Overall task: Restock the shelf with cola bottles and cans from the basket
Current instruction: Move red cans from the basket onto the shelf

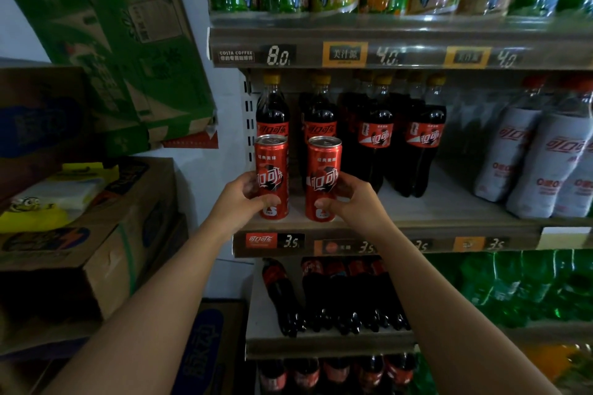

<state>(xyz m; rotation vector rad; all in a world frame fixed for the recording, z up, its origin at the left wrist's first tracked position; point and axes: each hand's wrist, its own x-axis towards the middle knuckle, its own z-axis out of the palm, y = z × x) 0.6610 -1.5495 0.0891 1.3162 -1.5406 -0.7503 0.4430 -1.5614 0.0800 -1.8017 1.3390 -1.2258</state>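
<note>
Fingers of your left hand are wrapped round the left cola can, and your right hand grips the right cola can. Both are upright at the shelf front, with cola bottles just behind.

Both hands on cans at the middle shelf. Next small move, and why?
Probably open both hands and draw back. The left hand grips the left can, the right hand grips the right can; both cans look upright, bases on the shelf near its front edge, ahead of the cola bottles.
</note>
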